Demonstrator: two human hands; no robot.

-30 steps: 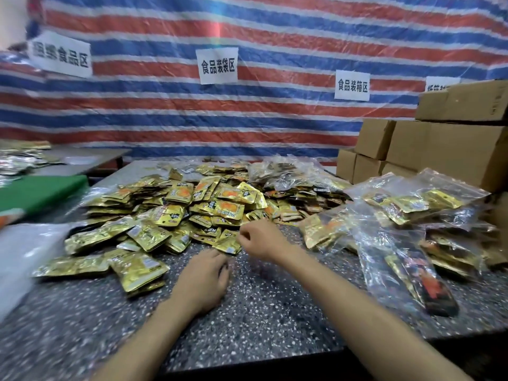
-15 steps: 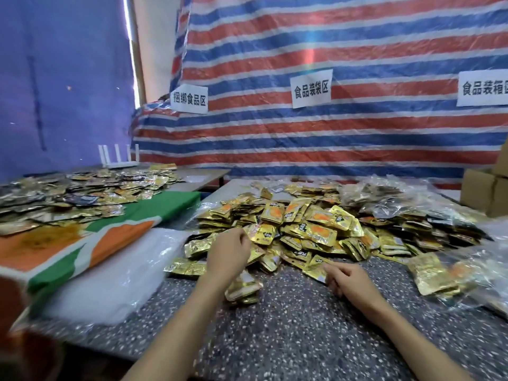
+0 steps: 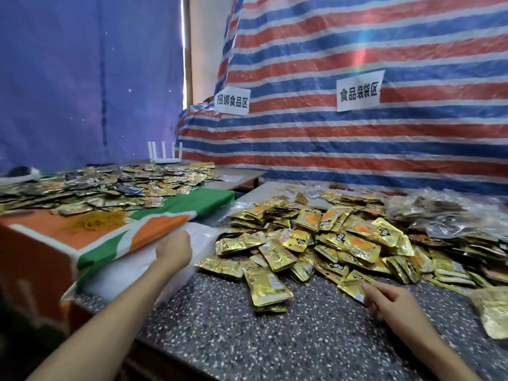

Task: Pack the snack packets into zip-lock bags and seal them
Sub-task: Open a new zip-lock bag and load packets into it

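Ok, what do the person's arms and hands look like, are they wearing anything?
No gloves on the left hand or right hand. The left forearm and right forearm are bare, no sleeve in view. No watch, bracelet or ring shows.

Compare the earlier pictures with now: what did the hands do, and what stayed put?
The left hand left the heap of gold foil snack packets and moved left onto the stack of clear plastic bags; its fingers are hidden. The right hand stays at the heap's near edge, fingertips on one gold packet. The heap on the speckled table looks unchanged.
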